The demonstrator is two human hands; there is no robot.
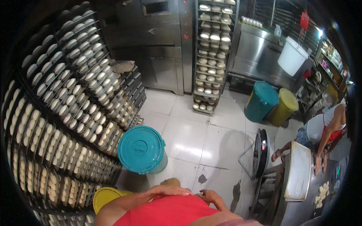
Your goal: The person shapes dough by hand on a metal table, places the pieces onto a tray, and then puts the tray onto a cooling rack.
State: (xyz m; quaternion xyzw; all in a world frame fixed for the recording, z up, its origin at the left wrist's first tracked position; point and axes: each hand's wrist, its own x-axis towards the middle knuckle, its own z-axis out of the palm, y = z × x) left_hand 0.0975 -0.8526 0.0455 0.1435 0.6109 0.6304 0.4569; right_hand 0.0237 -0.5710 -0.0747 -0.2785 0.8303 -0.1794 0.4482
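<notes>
Red cloth (166,211), worn by the person, towards the floor's (181,147) near edge. Probably light, soft, pliable (hardly fragile); best pinched at its far edge. Left hand's (175,191) fingers lie nearly straight across it; right hand's (210,196) bend beside it; grip: cannot tell.

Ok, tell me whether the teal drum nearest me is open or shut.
Shut: the teal drum has its round lid on, covering the whole top. What is inside cannot be seen.
</notes>
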